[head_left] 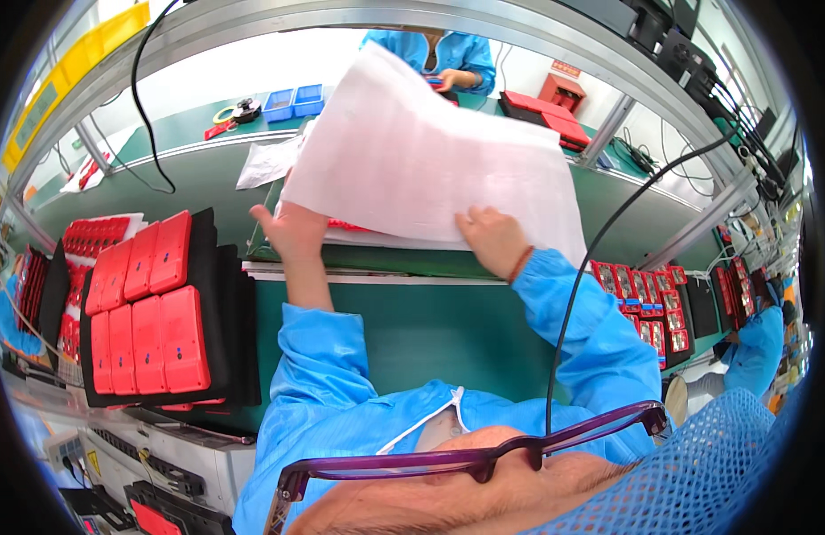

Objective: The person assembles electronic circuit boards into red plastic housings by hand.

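A large white sheet [430, 160] spreads at twelve o'clock from the middle of the view, its far corner raised high and its lower edge slanting toward three o'clock. The left hand [298, 234] is at ten o'clock, at the sheet's near left corner; its thumb sticks out away from the sheet, while its fingers are hidden behind the sheet, so I cannot tell whether they are closed on it. The right hand [495, 239] is at two o'clock, its bent fingertips against the front of the sheet near the lower edge; the thumb is hidden, so I cannot tell whether it pinches the sheet. A strip of red parts [348, 226] peeks out under the sheet, just beside the left hand.

The green bench [421, 330] lies below both hands. At nine o'clock, red panels [149, 334] stand in two rows on black foam [238, 330]. Between three and four o'clock, small red cases [646, 294] sit in rows. At eleven o'clock are blue bins [293, 103], with a crumpled white bag [267, 165] nearer. Beyond the sheet, at twelve o'clock, sits a co-worker [470, 62] in blue.
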Demonstrator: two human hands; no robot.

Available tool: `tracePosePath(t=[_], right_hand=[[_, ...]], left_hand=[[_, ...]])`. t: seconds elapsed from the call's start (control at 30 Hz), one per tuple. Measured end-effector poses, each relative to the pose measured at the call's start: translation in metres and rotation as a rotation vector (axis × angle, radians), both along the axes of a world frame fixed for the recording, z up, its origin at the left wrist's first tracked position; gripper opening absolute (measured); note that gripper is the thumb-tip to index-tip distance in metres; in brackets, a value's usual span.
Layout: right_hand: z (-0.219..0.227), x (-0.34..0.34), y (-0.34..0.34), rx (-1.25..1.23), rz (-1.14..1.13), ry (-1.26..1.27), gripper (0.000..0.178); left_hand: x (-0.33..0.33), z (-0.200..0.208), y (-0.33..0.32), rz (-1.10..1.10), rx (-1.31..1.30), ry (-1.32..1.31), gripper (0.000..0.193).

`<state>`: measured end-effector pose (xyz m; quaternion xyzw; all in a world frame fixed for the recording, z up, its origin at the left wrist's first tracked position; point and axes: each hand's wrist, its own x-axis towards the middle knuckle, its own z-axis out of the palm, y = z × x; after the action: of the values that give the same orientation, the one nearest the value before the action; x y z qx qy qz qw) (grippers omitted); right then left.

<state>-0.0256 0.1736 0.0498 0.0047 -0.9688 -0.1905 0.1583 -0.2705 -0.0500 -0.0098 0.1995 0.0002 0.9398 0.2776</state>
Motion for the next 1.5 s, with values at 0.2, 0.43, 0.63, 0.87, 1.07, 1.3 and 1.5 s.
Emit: tracePosePath(t=[0.2,0.43,0.63,0.87,1.07,1.3,1.5], right_hand=[[-0.035,-0.04,-0.004,-0.037,0.05,0.128,0.029],[-0.063,-0.048,-0.008,-0.038,0.119,0.166,0.039],[-0.077,-0.051,-0.022,-0.175,0.16,0.191,0.041],[-0.08,-0.039,-0.015,-0.216,0.003,0.26,0.043],[-0.05,-0.064,-0.011,-0.205,0.07,0.247,0.041],[-0.077,-0.066,-0.009,-0.31,0.052,0.234,0.031],[-0.079,-0.063,-0.005,-0.397,0.056,0.257,0.033]], left_hand=[[-0.015,-0.004,-0.017,0.052,-0.579,-0.014,0.069],[-0.022,-0.014,0.001,0.514,-1.156,0.005,0.03],[-0.041,-0.047,0.009,0.974,-1.249,0.317,0.015],[0.006,-0.004,0.036,0.932,-0.811,0.329,0.015],[-0.026,-0.038,0.012,1.202,-1.097,0.031,0.031],[-0.009,-0.017,0.006,1.153,-1.874,0.199,0.062],[0.008,-0.005,0.006,1.115,-1.903,0.216,0.078]])
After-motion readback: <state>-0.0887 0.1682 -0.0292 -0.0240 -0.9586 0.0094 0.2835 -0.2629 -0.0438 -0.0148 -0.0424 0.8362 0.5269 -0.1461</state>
